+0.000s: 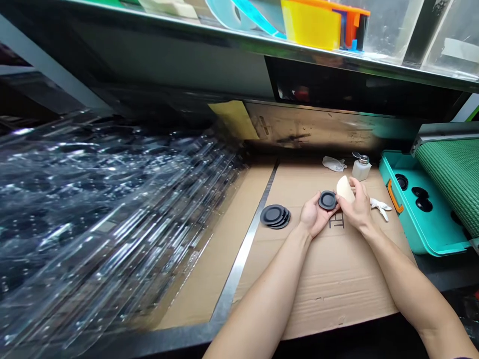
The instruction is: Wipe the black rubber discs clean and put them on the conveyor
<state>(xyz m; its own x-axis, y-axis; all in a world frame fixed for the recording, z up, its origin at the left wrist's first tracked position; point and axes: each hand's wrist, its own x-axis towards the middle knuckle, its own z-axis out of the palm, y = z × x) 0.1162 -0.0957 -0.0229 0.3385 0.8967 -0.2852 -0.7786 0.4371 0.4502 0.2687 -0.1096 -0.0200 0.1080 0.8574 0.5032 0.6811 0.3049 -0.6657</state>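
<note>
1. Black disc (pixel 328 200), one: lay face up on the fingers of my left hand (pixel 315 215), above the cardboard (pixel 337 294) on the counter (pixel 240 264). Left grip: clamped on its rim, thumb at the edge.
2. Cream pad (pixel 344 189), one: pinched in my right hand (pixel 358 203), tilted up just beside the disc. Right grip: thumb and fingers together on it.
3. Step in hand, by my judgement: wiping or checking the disc. Whether pad met disc, I could not tell.
4. Next move, as I judged it: called for a level, steady disc and light pressure from the pad.
5. Stack of black discs (pixel 274 216): lay fanned on the cardboard, left of my hands.
6. Bottle (pixel 361 169), whitish, metal-topped: stood upright beyond my right hand; cap flipped up, fill unclear.
7. Teal tub (pixel 419 237), orange latch: held several dark round pieces (pixel 424 205), lying apart; the green belt (pixel 451 172) hid some of its inside.
8. Yellow bin (pixel 312 25): sat on the shelf (pixel 239 42); contents not visible.
</note>
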